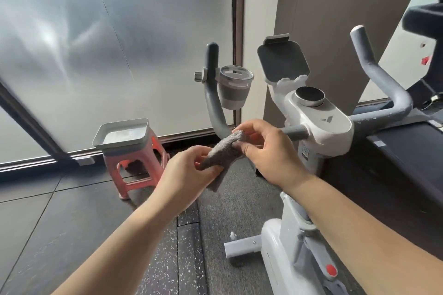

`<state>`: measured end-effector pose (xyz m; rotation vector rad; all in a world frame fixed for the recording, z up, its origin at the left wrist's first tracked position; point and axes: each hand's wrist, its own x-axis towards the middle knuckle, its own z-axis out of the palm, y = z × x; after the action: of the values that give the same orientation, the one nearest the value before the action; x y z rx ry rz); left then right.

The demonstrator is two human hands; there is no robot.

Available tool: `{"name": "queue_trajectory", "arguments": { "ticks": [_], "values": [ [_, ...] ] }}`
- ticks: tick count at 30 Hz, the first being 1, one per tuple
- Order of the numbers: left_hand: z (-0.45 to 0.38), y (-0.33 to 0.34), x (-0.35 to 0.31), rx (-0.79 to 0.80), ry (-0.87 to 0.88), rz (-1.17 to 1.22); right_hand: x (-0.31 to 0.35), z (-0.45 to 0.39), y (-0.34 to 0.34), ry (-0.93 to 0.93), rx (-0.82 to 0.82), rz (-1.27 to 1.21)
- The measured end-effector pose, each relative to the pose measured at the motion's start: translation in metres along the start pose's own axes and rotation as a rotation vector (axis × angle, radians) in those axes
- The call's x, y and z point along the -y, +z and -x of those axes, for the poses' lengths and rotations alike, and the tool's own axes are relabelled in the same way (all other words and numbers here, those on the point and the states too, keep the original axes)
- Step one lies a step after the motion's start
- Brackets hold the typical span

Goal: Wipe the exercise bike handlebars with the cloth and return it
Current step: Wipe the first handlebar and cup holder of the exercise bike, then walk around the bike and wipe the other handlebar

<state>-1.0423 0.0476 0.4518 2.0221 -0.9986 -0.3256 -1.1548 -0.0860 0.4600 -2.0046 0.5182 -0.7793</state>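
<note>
Right in the middle of the frame was one grey cloth (221, 152), bunched up and held in the air. The left hand (189, 172) pinched its lower end with curled fingers. The right hand (266, 151) pinched its upper end, fingers bent around it. So both hands were closed on the cloth, and neither one was flat or wide open.

The cloth sat just in front of the bottom of the left handlebar (212, 93). I could not tell if it touched the bar. The right handlebar (381, 84) curved up at the right of the frame, well apart from the cloth. That made two handlebars on one exercise bike (318, 124).

I think the wiping was at its start or in between bars, since the cloth was being folded or fixed, not rubbed. Putting it back was not done yet.

One grey cup (236, 88) hung beside the left handlebar. At the lower left stood one pink stool (141, 167) with one grey tray (121, 136) on top. Maybe the cloth belonged there.
</note>
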Motion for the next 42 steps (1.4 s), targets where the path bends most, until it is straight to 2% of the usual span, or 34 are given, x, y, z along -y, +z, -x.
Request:
{"name": "queue_trajectory", "arguments": {
  "ticks": [3,6,8,12,16,20,23,26,31,34,36,39,42],
  "values": [
    [0.021,-0.014,0.026,-0.105,-0.150,0.080,0.014,0.029,0.042,-0.002,-0.113,0.031],
    [0.043,-0.025,0.045,-0.164,-0.350,0.408,0.031,0.065,0.090,-0.062,-0.135,0.070],
    [0.059,-0.036,0.056,-0.141,-0.425,0.609,0.041,0.087,0.116,-0.103,-0.112,0.115],
    [0.095,-0.064,0.065,0.057,-0.400,0.919,0.053,0.122,0.146,-0.121,-0.061,0.228],
    [0.119,-0.075,0.071,0.084,-0.401,1.154,0.070,0.152,0.158,-0.050,0.032,0.229],
    [0.144,-0.080,0.076,0.106,-0.323,1.032,0.084,0.175,0.160,0.022,0.090,0.108],
    [0.166,-0.084,0.084,0.101,-0.298,0.922,0.090,0.192,0.159,0.102,0.011,-0.016],
    [0.194,-0.085,0.090,0.101,-0.306,0.869,0.091,0.212,0.159,0.181,-0.035,-0.038],
    [0.256,-0.077,0.091,0.188,-0.333,0.963,0.082,0.256,0.162,0.382,0.122,-0.199],
    [0.293,-0.069,0.098,0.182,-0.380,0.972,0.082,0.289,0.167,0.394,0.231,-0.170],
    [0.315,-0.065,0.103,0.159,-0.383,0.914,0.083,0.313,0.175,0.408,0.218,-0.173],
    [0.342,-0.063,0.112,0.187,-0.296,0.689,0.084,0.346,0.187,0.490,0.133,-0.272],
    [0.364,-0.065,0.124,0.166,-0.189,0.228,0.089,0.375,0.191,0.571,0.060,-0.378]
  ]
}}
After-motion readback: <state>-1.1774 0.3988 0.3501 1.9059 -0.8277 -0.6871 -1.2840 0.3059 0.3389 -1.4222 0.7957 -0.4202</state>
